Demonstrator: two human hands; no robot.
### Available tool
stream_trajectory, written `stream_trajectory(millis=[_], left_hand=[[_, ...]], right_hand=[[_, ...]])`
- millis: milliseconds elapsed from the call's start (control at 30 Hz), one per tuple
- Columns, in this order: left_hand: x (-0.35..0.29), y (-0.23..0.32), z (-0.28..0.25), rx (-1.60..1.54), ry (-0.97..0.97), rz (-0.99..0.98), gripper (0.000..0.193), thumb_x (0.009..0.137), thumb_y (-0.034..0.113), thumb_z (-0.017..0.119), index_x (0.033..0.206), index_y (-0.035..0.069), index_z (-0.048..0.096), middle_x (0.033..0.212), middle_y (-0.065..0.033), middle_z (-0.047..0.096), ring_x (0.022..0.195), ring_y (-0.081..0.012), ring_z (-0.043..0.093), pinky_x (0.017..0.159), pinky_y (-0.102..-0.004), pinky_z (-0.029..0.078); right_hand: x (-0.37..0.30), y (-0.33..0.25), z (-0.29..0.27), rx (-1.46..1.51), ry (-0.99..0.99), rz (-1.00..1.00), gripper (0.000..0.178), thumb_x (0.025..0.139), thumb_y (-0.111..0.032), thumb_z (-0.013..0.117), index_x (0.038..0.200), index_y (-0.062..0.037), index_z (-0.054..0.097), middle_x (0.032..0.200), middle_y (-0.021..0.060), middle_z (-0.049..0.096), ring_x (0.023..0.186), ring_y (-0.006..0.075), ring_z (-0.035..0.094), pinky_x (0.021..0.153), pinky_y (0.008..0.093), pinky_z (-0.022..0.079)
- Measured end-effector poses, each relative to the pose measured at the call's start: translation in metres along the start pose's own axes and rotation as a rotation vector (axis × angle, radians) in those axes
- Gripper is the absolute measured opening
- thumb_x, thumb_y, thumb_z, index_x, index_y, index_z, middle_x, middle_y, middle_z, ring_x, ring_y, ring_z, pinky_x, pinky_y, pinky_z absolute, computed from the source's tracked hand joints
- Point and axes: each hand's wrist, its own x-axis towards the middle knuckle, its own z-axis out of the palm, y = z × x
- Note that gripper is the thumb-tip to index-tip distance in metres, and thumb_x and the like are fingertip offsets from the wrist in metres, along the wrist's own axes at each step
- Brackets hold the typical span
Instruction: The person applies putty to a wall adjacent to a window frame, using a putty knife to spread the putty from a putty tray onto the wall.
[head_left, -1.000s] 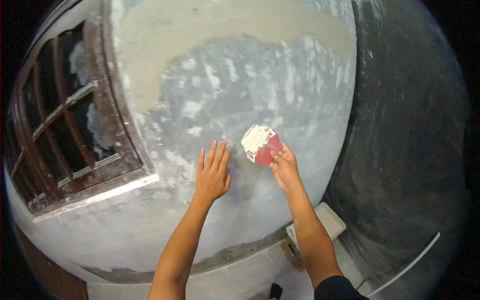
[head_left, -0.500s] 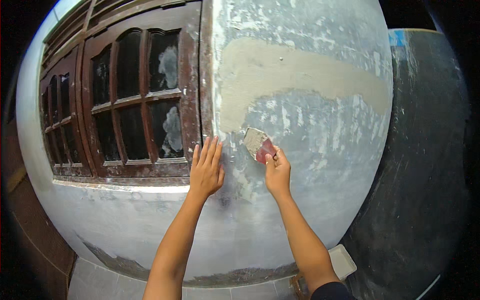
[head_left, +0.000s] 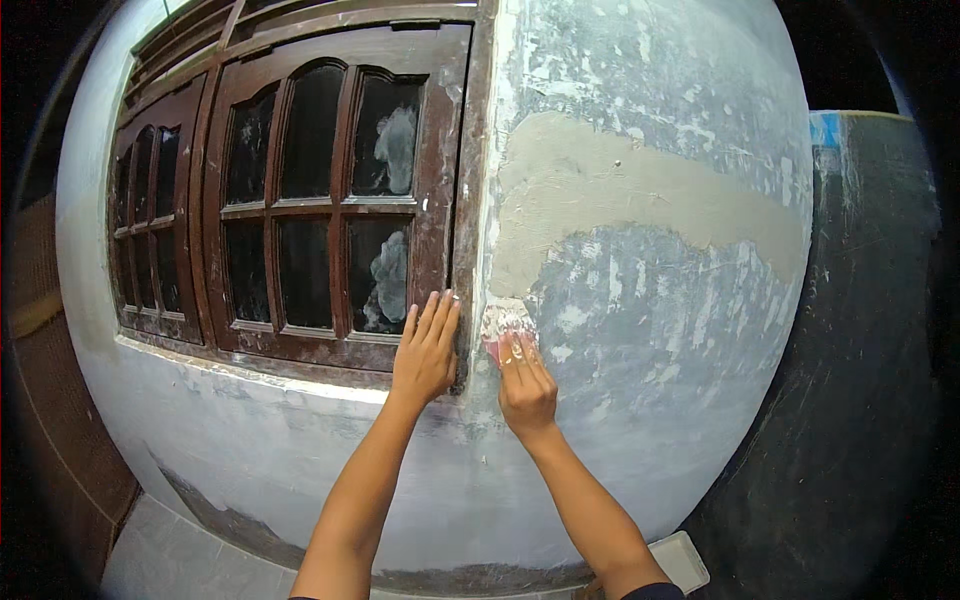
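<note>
My right hand (head_left: 525, 385) grips a small putty scraper (head_left: 503, 324) with a red handle, its blade smeared with pale filler and pressed flat on the grey-blue wall (head_left: 650, 330) beside the window frame. My left hand (head_left: 427, 350) lies flat with fingers together on the lower right corner of the dark wooden window frame (head_left: 452, 200), holding nothing. Above the scraper a band of fresh grey-tan plaster (head_left: 610, 190) runs across the wall.
The brown wooden window (head_left: 300, 200) has arched glass panes and a pale sill (head_left: 250, 370) beneath. A dark wall or panel (head_left: 860, 350) stands at the right. A white tray (head_left: 680, 560) lies on the floor near my right elbow.
Both hands have shifted left along the wall toward the window. The left hand moved from the bare wall onto the frame corner, and the scraper now rests by the frame edge.
</note>
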Motion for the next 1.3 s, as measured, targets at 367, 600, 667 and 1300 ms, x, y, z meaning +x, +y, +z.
stream_trajectory(millis=[367,600,667,1300], left_hand=[[0.014,-0.013,0.033,-0.016,0.101,0.011,0.072,0.076,0.013,0.056,0.145,0.000,0.035,0.154,-0.0152,0.033,0.144,-0.0306,0.029,0.118,-0.0483,0.018],[0.027,-0.019,0.057,-0.035,0.142,-0.008,0.071,0.079,0.015,0.054,0.145,0.000,0.035,0.154,-0.0153,0.033,0.144,-0.0306,0.030,0.118,-0.0489,0.017],[0.029,-0.023,0.066,-0.058,0.160,-0.001,0.067,0.082,0.015,0.051,0.145,0.000,0.035,0.154,-0.0155,0.034,0.144,-0.0304,0.030,0.118,-0.0489,0.016],[0.047,-0.042,0.126,-0.074,0.202,0.008,0.061,0.087,0.017,0.049,0.145,0.001,0.037,0.153,-0.0155,0.035,0.143,-0.0311,0.031,0.118,-0.0496,0.018]], right_hand=[[-0.010,0.009,0.027,-0.136,-0.109,-0.091,0.033,0.084,-0.005,0.062,0.116,0.0038,0.065,0.117,0.0205,0.066,0.109,0.0358,0.064,0.091,0.0415,0.053],[-0.021,0.016,0.041,-0.163,-0.163,-0.079,0.033,0.087,-0.010,0.061,0.117,0.0034,0.065,0.119,0.0207,0.065,0.114,0.0359,0.062,0.094,0.0432,0.051],[-0.021,0.017,0.049,-0.179,-0.175,-0.077,0.033,0.087,-0.011,0.061,0.117,0.0033,0.065,0.119,0.0207,0.065,0.114,0.0359,0.062,0.094,0.0435,0.051],[-0.042,0.014,0.090,-0.427,-0.364,-0.113,0.037,0.080,-0.005,0.059,0.114,0.0105,0.063,0.113,0.0273,0.065,0.107,0.0399,0.065,0.087,0.0417,0.056]])
